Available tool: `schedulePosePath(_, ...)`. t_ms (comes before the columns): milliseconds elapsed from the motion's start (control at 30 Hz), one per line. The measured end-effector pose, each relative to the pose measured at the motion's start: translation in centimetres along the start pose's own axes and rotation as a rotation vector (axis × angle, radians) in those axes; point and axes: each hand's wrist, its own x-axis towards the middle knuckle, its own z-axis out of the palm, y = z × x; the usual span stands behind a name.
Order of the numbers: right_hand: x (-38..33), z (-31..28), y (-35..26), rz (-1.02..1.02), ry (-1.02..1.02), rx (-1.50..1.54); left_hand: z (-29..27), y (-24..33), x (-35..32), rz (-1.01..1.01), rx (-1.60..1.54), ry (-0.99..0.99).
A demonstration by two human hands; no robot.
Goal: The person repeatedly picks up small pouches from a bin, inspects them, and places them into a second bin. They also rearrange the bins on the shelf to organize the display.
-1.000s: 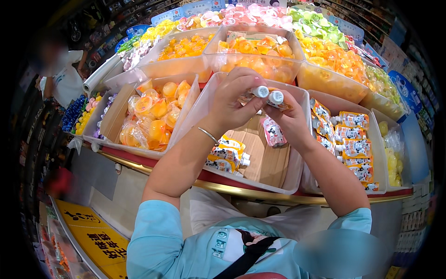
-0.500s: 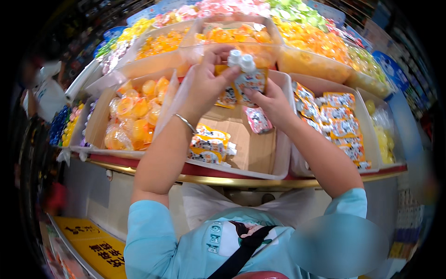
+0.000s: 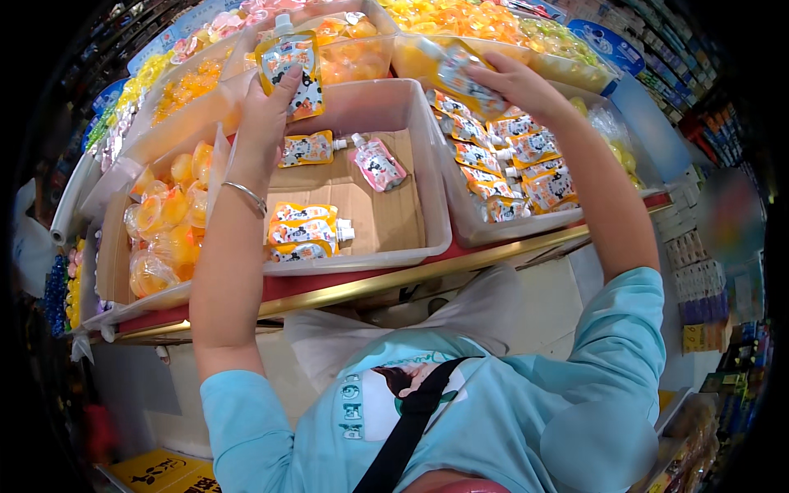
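Drawn apart since half a second before, the left hand [image 3: 266,115] had come over the far left corner of the cardboard-lined bin [image 3: 386,220], and the right hand [image 3: 513,82] had gone beyond its right side. Left fingers were closed on an orange pouch [image 3: 297,64], cap up; right fingers gripped a blurred, tilted pouch [image 3: 467,78]. Inside the bin lay a pink pouch [image 3: 379,164], a lone orange pouch [image 3: 306,149] toward its far left and stacked orange pouches [image 3: 302,227] at its near left.

Open bins [image 3: 434,177] of pouches [image 3: 549,182] and stocked shelves [image 3: 678,74] show this is a shop.
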Motion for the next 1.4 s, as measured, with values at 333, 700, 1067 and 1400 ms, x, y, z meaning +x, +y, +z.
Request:
schedulePosePath(333,-4.9,-5.5,5.0,0.331,-0.433,-0.754,0.7,-0.1,-0.8,-0.103,0.064,-0.128)
schedulePosePath(700,-4.1,-6.0,7.6,0.402,-0.309,-0.62,0.0,-1.0,-0.1,-0.119,0.134,-0.121)
schedulePosePath(1067,-3.0,-2.6,4.4,-0.086,-0.049,-0.979,1.9,1.4,-1.9,-0.186,0.384,-0.354)
schedulePosePath(1400,-2.3,10.2,-6.0,-0.814,0.095,-0.669,0.6,-1.7,-1.0,-0.465,0.006,-0.69)
